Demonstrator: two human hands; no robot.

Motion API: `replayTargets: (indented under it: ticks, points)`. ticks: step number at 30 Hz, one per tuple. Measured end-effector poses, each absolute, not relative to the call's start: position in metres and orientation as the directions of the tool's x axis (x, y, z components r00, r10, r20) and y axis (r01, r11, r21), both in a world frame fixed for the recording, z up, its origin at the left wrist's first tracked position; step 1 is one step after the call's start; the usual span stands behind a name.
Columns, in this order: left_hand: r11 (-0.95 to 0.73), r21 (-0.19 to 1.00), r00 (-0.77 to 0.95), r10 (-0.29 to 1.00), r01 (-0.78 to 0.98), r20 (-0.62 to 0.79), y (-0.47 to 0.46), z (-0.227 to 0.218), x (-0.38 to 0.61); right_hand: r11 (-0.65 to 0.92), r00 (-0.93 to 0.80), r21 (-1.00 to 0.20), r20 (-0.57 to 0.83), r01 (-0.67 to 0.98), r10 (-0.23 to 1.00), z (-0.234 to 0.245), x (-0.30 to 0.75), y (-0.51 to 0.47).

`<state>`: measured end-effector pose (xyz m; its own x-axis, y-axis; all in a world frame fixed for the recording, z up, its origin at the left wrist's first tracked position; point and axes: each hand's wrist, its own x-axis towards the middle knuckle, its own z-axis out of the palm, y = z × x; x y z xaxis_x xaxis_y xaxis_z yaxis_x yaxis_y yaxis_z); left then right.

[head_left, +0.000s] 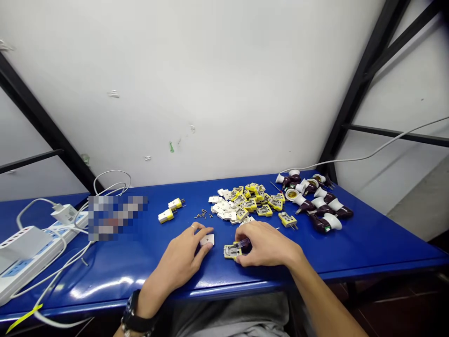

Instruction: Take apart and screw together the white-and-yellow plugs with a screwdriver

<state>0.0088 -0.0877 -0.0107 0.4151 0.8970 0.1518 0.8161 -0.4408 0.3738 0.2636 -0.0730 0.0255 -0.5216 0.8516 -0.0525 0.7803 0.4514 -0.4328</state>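
Note:
My left hand (187, 252) has its thumb and forefinger closed on the sides of a small white plug cover (207, 240) at the table's front. Just to the right, my right hand (268, 243) grips an open yellow plug half (231, 251), its metal parts facing up. A clear piece (242, 243), perhaps a tool handle, also lies at those fingers; my hand partly hides it. Beyond the hands are loose white covers (224, 208) and a heap of open yellow plug halves (250, 204). Several small screws (202, 214) lie scattered behind my left hand.
Two closed yellow-and-white plugs (166, 215) lie left of the screws. Dark lamp holders with white rims (319, 204) crowd the right. Power strips (38, 255) and tangled white cables fill the left of the blue table (140, 262). Black metal struts (351, 107) flank the wall.

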Motion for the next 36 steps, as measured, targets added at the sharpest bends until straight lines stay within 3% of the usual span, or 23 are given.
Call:
replayTargets:
  ticks: [3,12,23,31,36]
  points:
    - [-0.494,0.475,0.486,0.861,0.729,0.150,-0.089,-0.011,-0.001,0.460,-0.525,-0.432,-0.037,0.775,0.850,0.024,0.263,-0.072]
    - [-0.515,0.615,0.425,0.853,0.597,0.301,-0.090,-0.015,0.019,0.475,-0.532,-0.504,0.036,0.722,0.846,0.017,0.260,-0.065]
    - [-0.533,0.606,0.472,0.837,0.591,0.277,-0.088,-0.020,0.039,0.511,-0.570,-0.500,0.043,0.699,0.821,0.013,0.261,-0.063]
    - [-0.600,0.384,0.549,0.799,0.702,0.245,-0.091,-0.013,0.049,0.503,-0.565,-0.501,0.034,0.704,0.824,0.013,0.263,-0.063]
    - [-0.616,0.442,0.567,0.783,0.652,0.256,-0.092,-0.002,0.034,0.465,-0.516,-0.543,0.067,0.699,0.854,0.016,0.262,-0.064]
